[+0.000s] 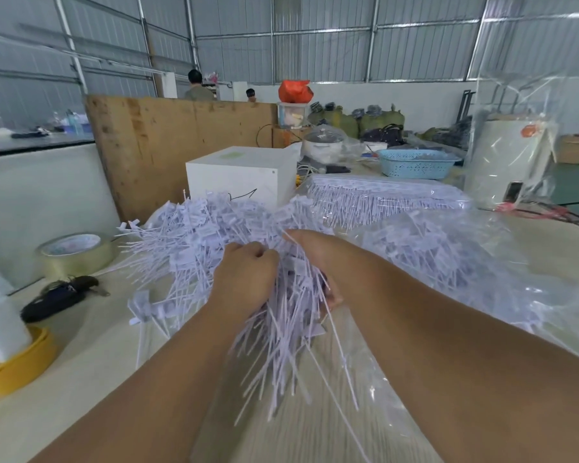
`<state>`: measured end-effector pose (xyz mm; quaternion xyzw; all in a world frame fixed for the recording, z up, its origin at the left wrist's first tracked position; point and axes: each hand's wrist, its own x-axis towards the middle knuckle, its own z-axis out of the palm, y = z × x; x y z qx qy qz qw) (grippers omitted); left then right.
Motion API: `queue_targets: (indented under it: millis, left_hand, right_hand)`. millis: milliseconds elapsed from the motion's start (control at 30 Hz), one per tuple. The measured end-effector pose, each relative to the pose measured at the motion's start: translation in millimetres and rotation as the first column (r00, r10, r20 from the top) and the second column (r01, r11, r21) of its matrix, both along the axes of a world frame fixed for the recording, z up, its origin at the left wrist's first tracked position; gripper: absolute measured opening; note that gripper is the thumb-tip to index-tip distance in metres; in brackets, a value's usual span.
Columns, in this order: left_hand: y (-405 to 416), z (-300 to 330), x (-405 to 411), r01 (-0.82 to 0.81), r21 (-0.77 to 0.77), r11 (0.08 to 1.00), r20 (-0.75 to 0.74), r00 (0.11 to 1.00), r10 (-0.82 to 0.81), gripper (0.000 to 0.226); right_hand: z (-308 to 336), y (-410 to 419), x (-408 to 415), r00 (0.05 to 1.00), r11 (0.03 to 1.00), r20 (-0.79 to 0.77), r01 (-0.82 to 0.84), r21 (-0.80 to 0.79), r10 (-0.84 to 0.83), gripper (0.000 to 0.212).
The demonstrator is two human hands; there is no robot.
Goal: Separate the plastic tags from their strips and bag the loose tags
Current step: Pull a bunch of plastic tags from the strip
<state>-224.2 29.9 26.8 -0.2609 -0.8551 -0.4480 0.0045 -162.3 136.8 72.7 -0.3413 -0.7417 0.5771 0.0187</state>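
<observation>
Both arms reach out over the table (81,355). The left hand (248,279) is curled tight around a big bunch of white tags (281,329) in the middle. The right hand (318,259) grips the same bunch from the right. More tags lie in a clear bag (482,272) just right.

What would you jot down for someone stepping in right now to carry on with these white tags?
Left hand and right hand both grip one bunch of white plastic tags above the table.
Big loose tag pile lies just behind the hands.
Clear plastic bag on the right already holds tags; a sealed pack sits behind it.
Left: put the held bunch and the pile into the bag.
</observation>
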Motion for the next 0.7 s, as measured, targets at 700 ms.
queue_targets:
  millis: [700]
  left_hand:
    - [3.3,38.6,58.9,0.256,0.249,0.934,0.082,0.955,-0.284,0.057]
  right_hand:
    - [31.9,3.7,16.7,0.985,0.991,-0.115,-0.129,-0.018,0.127,0.018]
